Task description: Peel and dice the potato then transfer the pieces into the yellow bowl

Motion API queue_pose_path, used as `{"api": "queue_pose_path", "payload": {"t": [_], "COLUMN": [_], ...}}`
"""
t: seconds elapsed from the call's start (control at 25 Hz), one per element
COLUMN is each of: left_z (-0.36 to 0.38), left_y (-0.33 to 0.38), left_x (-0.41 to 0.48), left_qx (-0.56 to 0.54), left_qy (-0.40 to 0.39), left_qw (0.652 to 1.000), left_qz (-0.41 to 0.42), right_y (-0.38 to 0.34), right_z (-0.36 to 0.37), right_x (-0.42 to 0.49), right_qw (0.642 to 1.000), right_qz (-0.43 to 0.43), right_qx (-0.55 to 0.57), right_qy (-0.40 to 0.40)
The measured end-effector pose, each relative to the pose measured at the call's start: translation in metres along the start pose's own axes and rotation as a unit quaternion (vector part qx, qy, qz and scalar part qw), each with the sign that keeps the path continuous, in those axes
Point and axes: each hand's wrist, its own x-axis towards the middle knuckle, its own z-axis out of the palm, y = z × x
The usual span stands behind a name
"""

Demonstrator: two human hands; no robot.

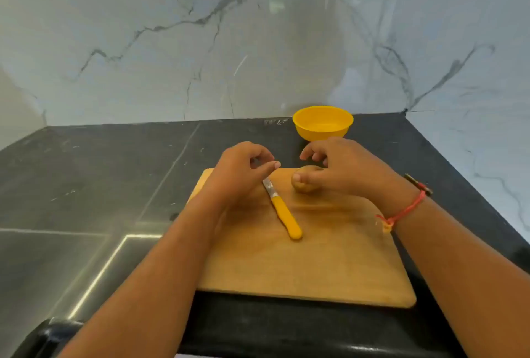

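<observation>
we have the potato (301,188) whole and unpeeled on the far part of the wooden cutting board (315,257), directly under our right hand (344,168). that hand is plainly the nearer one. its grip is wide and holds nothing: the thumb lies against the potato's near side and the fingers arch above it without closing round it.

our left hand (238,174) hovers just left of the potato, over the blade end of the knife (282,208), its grip loose and empty. the knife lies flat on the board with its long axis slanting, blade far-left and yellow handle near-right, so the handle points back toward us, between the two arms.

the yellow bowl (315,134) stands on the dark worktop (114,171) just beyond the board's far edge, behind the right hand. we judge there is open board on the near side for peeling and cutting. the board's near edge sits close to the worktop's front edge.
</observation>
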Motion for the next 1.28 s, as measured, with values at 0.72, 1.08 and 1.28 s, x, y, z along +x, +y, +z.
{"api": "queue_pose_path", "payload": {"t": [0.72,1.08,1.28], "left_z": [-0.024,-0.032,-0.034], "left_y": [0.015,0.007,0.008], "left_x": [-0.017,-0.013,-0.013], "left_qx": [-0.375,-0.432,-0.462], "left_qy": [-0.146,-0.045,-0.025], "left_qw": [0.911,0.888,0.868], "left_qz": [-0.086,-0.149,-0.183], "right_y": [-0.023,-0.038,-0.049], "right_z": [0.033,0.032,0.044], "right_x": [-0.003,-0.012,-0.015], "right_qw": [0.920,0.992,0.992], "right_qz": [-0.016,0.051,0.046], "right_qx": [0.389,-0.061,-0.101], "right_qy": [0.036,-0.099,-0.058]}}
